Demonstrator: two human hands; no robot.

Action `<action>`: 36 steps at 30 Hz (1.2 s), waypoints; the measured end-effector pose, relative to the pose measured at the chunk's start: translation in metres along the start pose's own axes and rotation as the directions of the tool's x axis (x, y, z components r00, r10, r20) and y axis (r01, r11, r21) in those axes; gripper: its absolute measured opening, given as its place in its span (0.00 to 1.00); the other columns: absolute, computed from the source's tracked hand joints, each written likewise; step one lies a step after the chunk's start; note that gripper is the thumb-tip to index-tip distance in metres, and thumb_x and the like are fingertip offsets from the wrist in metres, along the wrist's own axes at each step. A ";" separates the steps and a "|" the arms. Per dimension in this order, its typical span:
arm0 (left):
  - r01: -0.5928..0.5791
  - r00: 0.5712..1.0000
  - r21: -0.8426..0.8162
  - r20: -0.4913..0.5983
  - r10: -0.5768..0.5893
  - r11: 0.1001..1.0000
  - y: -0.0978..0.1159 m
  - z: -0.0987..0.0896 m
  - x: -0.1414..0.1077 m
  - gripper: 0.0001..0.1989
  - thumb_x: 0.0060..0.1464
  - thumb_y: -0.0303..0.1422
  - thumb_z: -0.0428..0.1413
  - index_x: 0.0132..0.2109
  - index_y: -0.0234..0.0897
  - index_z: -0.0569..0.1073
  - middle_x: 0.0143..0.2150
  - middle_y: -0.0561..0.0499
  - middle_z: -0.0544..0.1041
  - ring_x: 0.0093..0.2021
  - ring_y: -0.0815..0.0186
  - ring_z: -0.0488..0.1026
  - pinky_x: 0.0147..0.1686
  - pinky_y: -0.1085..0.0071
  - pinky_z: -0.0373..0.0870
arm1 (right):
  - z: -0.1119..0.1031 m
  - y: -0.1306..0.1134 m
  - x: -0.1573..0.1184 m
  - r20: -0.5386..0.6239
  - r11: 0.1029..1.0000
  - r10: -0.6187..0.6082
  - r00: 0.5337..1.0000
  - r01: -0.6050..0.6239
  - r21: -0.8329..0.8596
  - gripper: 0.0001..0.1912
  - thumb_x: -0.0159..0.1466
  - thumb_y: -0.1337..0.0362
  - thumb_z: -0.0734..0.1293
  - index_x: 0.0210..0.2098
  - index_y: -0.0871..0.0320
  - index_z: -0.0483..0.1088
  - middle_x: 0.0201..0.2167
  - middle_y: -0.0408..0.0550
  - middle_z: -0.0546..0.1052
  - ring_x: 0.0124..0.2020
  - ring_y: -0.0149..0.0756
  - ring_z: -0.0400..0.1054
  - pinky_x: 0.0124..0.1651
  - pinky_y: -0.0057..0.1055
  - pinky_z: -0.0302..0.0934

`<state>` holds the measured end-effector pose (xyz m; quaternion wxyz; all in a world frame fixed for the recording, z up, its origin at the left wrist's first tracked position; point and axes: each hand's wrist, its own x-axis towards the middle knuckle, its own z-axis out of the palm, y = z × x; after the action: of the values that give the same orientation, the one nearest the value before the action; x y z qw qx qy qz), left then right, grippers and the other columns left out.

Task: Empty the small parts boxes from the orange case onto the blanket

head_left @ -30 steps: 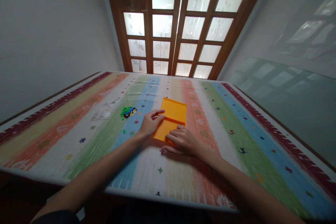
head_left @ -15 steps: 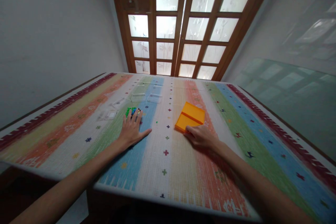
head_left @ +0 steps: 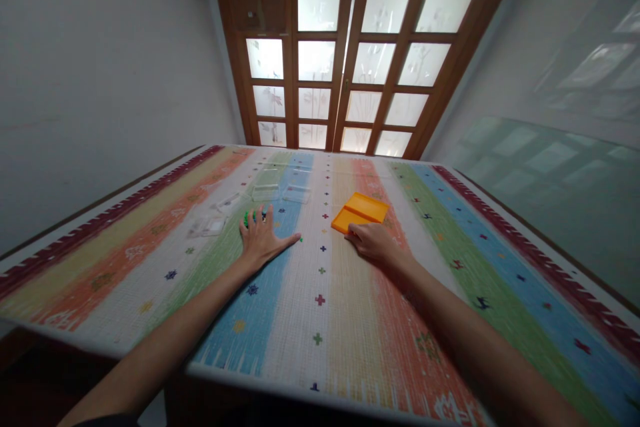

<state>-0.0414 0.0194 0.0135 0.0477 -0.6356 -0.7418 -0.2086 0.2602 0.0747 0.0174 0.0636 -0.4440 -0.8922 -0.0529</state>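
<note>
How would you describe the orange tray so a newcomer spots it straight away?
Start at the striped tablecloth and go to its middle, just beyond the right hand, whose fingertips touch the orange tray. It is flat, rectangular and opaque bright orange, whereas the clear trays farther left are see-through.

Clear plastic lids (head_left: pixel 280 185) lie on the striped tablecloth (head_left: pixel 310 320) (panelled door (head_left: pixel 345 53) behind).
</note>
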 end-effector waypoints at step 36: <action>-0.104 0.982 0.080 0.165 0.089 0.991 -0.015 0.001 0.023 0.49 0.52 0.65 0.53 0.72 0.39 0.61 0.76 0.35 0.54 0.75 0.31 0.44 0.66 0.24 0.33 | 0.014 -0.002 0.026 -0.347 0.994 -0.102 0.932 0.084 -0.066 0.15 0.73 0.62 0.59 0.43 0.61 0.76 0.47 0.60 0.76 0.47 0.47 0.65 0.53 0.42 0.58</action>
<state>-0.0603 0.0390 0.0165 0.0258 -0.6828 -0.7200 -0.1210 0.2418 0.0960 0.0073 0.2074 -0.3863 -0.8851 -0.1562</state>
